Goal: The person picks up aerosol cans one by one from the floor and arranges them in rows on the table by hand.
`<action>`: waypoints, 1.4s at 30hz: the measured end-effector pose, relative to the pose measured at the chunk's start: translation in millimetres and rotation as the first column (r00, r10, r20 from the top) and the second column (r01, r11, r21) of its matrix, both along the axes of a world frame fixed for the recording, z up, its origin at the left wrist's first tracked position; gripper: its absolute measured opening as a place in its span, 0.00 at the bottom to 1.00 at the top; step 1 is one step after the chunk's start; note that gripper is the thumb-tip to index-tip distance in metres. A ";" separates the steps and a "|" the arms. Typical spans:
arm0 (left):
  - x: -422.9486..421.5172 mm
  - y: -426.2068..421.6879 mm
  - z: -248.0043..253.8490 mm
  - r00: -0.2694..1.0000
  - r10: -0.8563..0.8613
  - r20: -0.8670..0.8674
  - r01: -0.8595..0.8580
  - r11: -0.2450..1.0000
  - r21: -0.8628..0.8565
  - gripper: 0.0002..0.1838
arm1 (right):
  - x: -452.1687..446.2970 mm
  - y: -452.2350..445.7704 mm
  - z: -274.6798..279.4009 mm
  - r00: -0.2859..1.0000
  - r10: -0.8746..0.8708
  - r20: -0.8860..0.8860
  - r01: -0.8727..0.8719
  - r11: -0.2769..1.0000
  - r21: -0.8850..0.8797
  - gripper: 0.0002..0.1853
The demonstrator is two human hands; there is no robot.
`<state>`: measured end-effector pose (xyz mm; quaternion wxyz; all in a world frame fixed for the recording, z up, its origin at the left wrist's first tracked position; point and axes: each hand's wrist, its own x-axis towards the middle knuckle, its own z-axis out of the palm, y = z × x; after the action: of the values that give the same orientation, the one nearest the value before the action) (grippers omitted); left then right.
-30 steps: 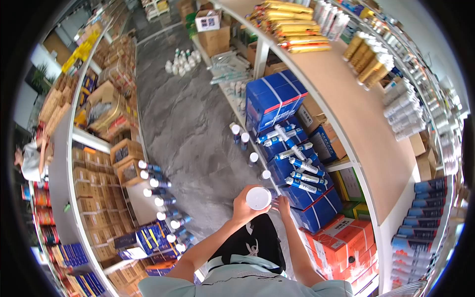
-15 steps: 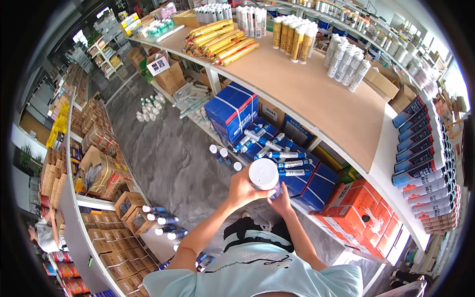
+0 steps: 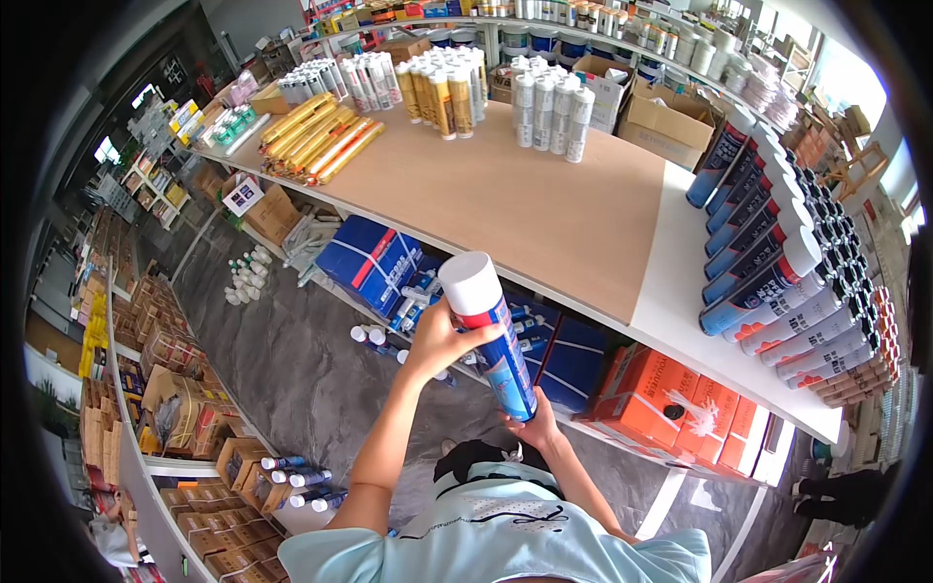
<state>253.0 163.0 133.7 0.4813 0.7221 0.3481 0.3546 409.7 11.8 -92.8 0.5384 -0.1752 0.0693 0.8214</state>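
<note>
A large blue spray can [image 3: 505, 367] with a white cap is held out in front of my body, tilted so the side of its label shows. My left hand [image 3: 437, 342] wraps around its upper part just below the cap, thumb across the front. Lower down, my right hand [image 3: 536, 426] grips the can near its base; some of its fingers are hidden behind it. Similar blue cans with white caps [image 3: 743, 299] stand along the right end of the table, beyond my hands.
The brown-topped table [image 3: 554, 228] carries yellow tubes [image 3: 316, 141] and upright sealant cartridges [image 3: 554, 112]. Below are a blue box [image 3: 364, 264] and orange boxes [image 3: 671, 413]. White-capped cans [image 3: 303, 478] stand at lower left. A person's dark-clothed legs [image 3: 846, 496] show at right.
The can has come up and tilted, showing its blue side instead of mainly the cap top. Both hands have risen with it. My view has turned to the right.
</note>
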 end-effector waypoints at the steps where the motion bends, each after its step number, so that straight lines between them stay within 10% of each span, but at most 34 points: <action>1: 12.6 3.2 -4.8 0.997 0.000 0.075 0.007 0.996 -0.090 0.31 | 1.6 -7.6 13.2 0.998 -0.061 0.024 0.062 0.997 -0.050 0.29; 9: 69.6 27.6 -49.5 0.829 0.177 0.530 0.123 0.868 -0.482 0.27 | 62.5 -46.3 114.7 0.676 -0.388 0.627 0.447 0.892 0.070 0.29; 15: 121.3 44.2 -30.8 0.707 0.085 0.702 0.323 0.844 -0.427 0.42 | 68.9 -64.6 128.8 0.381 -0.417 0.825 0.331 0.895 0.300 0.35; 23: 189.9 71.5 -8.5 0.383 -0.097 0.919 0.626 0.759 -0.181 0.45 | 71.9 -59.7 165.4 0.338 -0.480 0.809 0.231 0.876 0.423 0.35; 39: 195.2 80.2 14.6 0.497 -0.183 0.848 0.560 0.814 -0.152 0.46 | 94.3 -36.8 155.2 0.306 -0.522 0.796 0.340 0.841 0.421 0.28; 42: 191.2 67.1 27.2 0.739 0.067 0.670 0.207 0.924 -0.322 0.32 | 98.2 -22.3 159.4 0.481 -0.567 0.669 0.464 0.812 0.354 0.30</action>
<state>444.2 230.1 160.9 0.7160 0.4530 0.1849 0.4979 507.9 -10.5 66.6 0.7480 -0.4341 -0.1609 0.4755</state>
